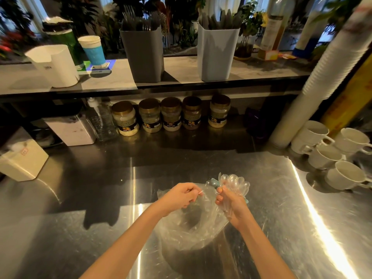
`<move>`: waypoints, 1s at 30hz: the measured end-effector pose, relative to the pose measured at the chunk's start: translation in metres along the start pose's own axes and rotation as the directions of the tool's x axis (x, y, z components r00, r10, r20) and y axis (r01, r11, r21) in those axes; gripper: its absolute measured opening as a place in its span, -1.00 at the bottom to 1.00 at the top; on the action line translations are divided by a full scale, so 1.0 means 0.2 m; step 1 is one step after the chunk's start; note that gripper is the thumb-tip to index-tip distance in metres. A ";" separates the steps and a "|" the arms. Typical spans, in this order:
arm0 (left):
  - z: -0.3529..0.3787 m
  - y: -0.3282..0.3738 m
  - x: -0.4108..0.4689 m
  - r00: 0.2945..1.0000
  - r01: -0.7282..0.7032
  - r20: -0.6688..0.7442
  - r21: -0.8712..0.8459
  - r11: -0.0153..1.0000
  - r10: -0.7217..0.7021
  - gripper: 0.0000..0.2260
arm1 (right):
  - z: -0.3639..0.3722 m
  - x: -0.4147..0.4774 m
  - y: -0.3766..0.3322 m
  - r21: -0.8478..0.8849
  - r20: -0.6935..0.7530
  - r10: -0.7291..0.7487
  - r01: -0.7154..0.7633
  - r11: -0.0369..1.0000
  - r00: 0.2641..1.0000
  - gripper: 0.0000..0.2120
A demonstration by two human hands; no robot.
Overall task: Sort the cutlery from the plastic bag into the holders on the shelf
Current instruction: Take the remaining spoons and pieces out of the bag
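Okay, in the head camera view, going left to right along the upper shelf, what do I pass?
White container → blue paper cup → dark grey holder with forks → pale grey holder → tall bottle.

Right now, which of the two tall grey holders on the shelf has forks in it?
The dark grey holder, left of the pair: fork tines stick out. The pale holder beside it shows smooth tips.

Head-worn view, forward and downward
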State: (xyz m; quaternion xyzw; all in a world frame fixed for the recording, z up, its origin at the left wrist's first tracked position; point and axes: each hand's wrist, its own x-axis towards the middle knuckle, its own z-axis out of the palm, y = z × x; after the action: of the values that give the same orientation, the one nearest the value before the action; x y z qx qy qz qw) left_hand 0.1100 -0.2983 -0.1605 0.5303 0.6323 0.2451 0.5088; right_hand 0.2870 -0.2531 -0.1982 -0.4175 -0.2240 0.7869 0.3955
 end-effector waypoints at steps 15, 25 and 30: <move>0.32 0.08 -0.01 0.836 -0.163 -0.548 -0.227 0.960 0.012 -0.84 | 0.12 -0.01 0.08 0.095 0.110 -0.070 0.060 0.994 0.991 -0.41; 0.35 0.07 0.01 0.880 -0.186 -0.434 0.057 0.981 0.192 -0.74 | 0.11 -0.02 0.06 0.053 -0.084 -0.073 0.077 0.996 0.994 -0.88; 0.22 0.12 0.01 0.940 -0.037 -0.303 -0.550 0.834 -0.158 -0.53 | 0.06 -0.02 0.03 -0.009 -0.173 0.043 -0.045 0.999 0.984 -0.91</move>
State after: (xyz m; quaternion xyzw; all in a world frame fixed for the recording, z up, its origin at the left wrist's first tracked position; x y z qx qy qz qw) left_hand 0.1603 -0.2992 -0.1561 0.2921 0.6294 0.4860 0.5314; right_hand 0.2754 -0.2590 -0.1935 -0.4917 -0.1847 0.7547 0.3932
